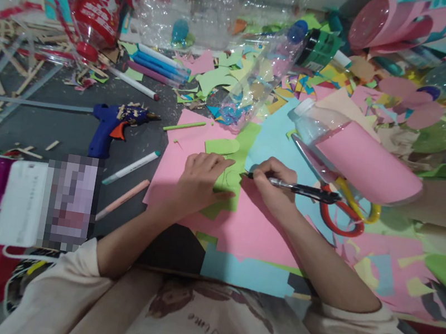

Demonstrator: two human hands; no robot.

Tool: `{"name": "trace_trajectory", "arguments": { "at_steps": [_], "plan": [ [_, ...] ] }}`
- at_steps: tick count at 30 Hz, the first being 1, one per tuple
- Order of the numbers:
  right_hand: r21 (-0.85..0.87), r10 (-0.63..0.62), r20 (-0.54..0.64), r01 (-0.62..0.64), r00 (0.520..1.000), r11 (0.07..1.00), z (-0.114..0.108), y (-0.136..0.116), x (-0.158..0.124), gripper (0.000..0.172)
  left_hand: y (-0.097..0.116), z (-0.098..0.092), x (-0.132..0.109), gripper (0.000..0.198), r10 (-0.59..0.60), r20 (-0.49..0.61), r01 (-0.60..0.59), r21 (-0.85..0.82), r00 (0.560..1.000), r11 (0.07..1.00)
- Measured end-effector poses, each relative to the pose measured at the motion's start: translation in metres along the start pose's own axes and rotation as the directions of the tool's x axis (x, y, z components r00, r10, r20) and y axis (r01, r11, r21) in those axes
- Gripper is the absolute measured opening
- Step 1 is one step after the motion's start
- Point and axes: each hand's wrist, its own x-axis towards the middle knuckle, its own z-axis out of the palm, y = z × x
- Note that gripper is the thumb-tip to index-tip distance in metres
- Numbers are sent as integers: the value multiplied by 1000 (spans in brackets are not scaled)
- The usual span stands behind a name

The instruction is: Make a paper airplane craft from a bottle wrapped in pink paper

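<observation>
Our left hand (pixel 199 179), fingers loose and flat, steadies the green paper (pixel 230 182) while our right hand (pixel 272 189) grips the pen (pixel 300 188).

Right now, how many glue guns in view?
1. The blue glue gun lies on the dark table, left of the pink paper. Others may be hidden under the scraps.

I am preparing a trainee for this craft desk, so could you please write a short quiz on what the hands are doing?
1. True or false: the right hand holds a pen.
2. The left hand presses flat on: A) green paper B) a book C) a plate
3. Fill in: the glue gun lies on the person's ____ side.
Key: 1 true; 2 A; 3 left.
</observation>
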Motion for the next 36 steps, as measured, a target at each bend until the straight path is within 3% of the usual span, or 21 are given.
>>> {"name": "trace_trajectory", "arguments": {
  "at_steps": [2,6,10,16,22,28,36],
  "plan": [
    [9,4,-32,-3,999,1000,-2,1,0,24,0,-1,0,64,-6,11,6,-2,1000,1000],
    [-30,53,63,-51,997,998,-3,2,1,31,0,0,1,64,-17,25,17,-3,1000,1000],
    [-44,75,102,-71,992,996,-2,1,1,28,0,1,1,64,-12,11,12,-6,1000,1000],
    [0,53,3,-53,999,999,-1,3,1,26,1,0,0,63,-29,11,29,-9,1000,1000],
    [-31,79,69,-77,994,997,-2,1,1,27,1,-1,1,62,-26,19,26,-7,999,1000],
    [1,73,10,-73,997,997,-2,-1,1,27,2,-1,1,62,-35,25,36,-17,999,999],
    [4,90,65,-91,994,996,-2,-2,2,26,2,-2,2,62,-59,53,59,1,997,998]
  ]
}}
